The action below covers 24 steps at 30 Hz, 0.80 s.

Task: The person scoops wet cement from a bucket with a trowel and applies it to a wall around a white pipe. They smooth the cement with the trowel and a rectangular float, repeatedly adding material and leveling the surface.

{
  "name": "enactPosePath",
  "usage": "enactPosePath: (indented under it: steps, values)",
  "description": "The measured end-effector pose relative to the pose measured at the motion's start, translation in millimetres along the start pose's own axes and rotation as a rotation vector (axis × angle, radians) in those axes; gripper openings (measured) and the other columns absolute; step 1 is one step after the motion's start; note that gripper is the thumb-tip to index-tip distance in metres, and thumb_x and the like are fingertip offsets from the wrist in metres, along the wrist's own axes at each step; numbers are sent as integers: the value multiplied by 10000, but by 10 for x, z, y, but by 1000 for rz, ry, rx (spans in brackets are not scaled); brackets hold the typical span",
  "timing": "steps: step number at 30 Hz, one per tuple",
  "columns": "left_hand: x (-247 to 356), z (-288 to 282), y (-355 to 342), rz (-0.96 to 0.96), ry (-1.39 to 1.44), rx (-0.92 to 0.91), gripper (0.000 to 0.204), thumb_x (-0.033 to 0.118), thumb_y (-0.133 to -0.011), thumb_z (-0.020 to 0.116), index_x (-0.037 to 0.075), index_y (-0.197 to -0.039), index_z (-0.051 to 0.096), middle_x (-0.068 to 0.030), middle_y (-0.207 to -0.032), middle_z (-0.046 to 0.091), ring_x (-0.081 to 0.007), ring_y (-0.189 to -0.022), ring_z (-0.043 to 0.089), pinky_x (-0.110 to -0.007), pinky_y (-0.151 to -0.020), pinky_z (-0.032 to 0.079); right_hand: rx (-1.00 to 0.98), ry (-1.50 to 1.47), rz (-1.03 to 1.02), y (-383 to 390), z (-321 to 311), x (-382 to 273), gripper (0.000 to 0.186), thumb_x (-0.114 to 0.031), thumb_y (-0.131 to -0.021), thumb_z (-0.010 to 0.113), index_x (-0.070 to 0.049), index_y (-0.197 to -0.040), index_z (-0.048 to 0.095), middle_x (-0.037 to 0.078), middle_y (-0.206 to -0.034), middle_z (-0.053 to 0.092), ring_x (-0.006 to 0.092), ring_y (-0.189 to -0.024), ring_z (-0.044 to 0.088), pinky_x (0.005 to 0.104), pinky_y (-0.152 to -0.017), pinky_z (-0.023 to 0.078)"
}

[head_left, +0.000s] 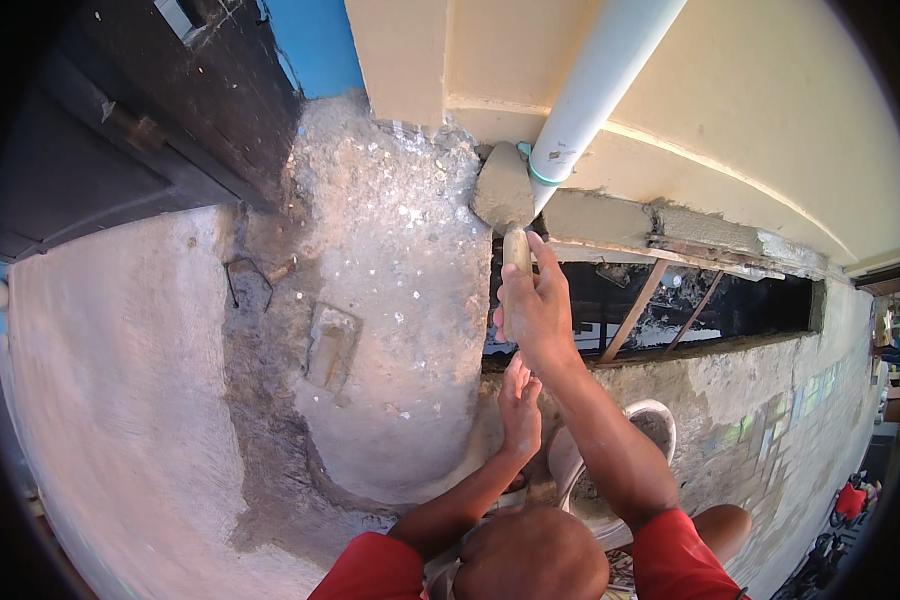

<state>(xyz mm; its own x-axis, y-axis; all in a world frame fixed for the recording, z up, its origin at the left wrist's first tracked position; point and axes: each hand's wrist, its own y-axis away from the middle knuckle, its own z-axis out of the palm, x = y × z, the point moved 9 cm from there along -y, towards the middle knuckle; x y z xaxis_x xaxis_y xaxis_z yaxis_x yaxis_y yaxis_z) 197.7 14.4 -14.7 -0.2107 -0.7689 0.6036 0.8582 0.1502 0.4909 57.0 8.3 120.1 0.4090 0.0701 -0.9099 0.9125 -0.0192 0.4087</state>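
Observation:
A pointing trowel [504, 190] with a wooden handle is gripped in my right hand [542, 318], the fingers wrapped round the handle. Grey mortar coats its blade, which lies up against the wall's foot beside the lower end of a white pipe [595, 95]. Below my right wrist, my left hand [520, 408] is raised with its fingers stretched out, holding nothing that I can see. To the right of the blade, a band of wet mortar [595, 215] runs along the wall's base, above a dark opening in the floor.
Wooden sticks [635, 310] cross the long opening at right. A pale bucket [653, 412] with grey mix stands by my right forearm. On the concrete at left lie a rectangular mortar-covered tool [332, 347] and a bent metal rod [250, 282]. A dark door [100, 150] is at the upper left.

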Motion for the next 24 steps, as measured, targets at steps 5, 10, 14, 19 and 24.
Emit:
enactPosePath:
  steps: [5, 10, 14, 19, 24]
  values:
    - [-145, -157, -91, -29, 32, 2, 606, 60, -939, 477, -34, -1495, 257, -185, -1558, 278, -271, -1468, 234, -369, -1168, 207, -64, -58, 40, -97, 237, -41, 597, -128, -966, 494, -33, -1501, 248, 74, -747, 512, 156, -517, 518, 325, -409, 434]
    - [-333, -223, -185, -68, 51, 18, 537, 144, -973, 511, -14, -1456, 337, -144, -1483, 395, -220, -1384, 357, -343, -1109, 290, -74, -14, 66, -77, 258, -143, 583, -138, -966, 502, -29, -1489, 269, 82, -755, 514, 158, -528, 529, 320, -407, 439]
    - [-475, -80, -247, -109, 121, -54, 510, 245, -989, 566, 3, -1407, 401, -106, -1389, 493, -159, -1265, 456, -329, -1038, 362, -97, 17, 57, -19, 180, -151, 586, -141, -966, 508, -27, -1494, 281, 89, -769, 527, 148, -532, 537, 308, -413, 452]
    - [-444, -113, -206, -52, 6, 12, 548, 252, -987, 585, 6, -1432, 382, -136, -1423, 470, -189, -1310, 433, -330, -1072, 331, -296, 197, 73, 399, -5, -236, 592, -173, -959, 524, 36, -1472, 315, 119, -931, 593, 120, -564, 551, 280, -460, 473]
    - [-194, 61, -75, 70, -76, -83, 581, 185, -985, 576, -5, -1475, 328, -219, -1478, 404, -259, -1394, 360, -358, -1134, 263, -236, 429, -47, 957, -981, -534, 583, -160, -900, 622, 52, -1400, 411, 80, -906, 602, 86, -623, 537, 246, -551, 448]
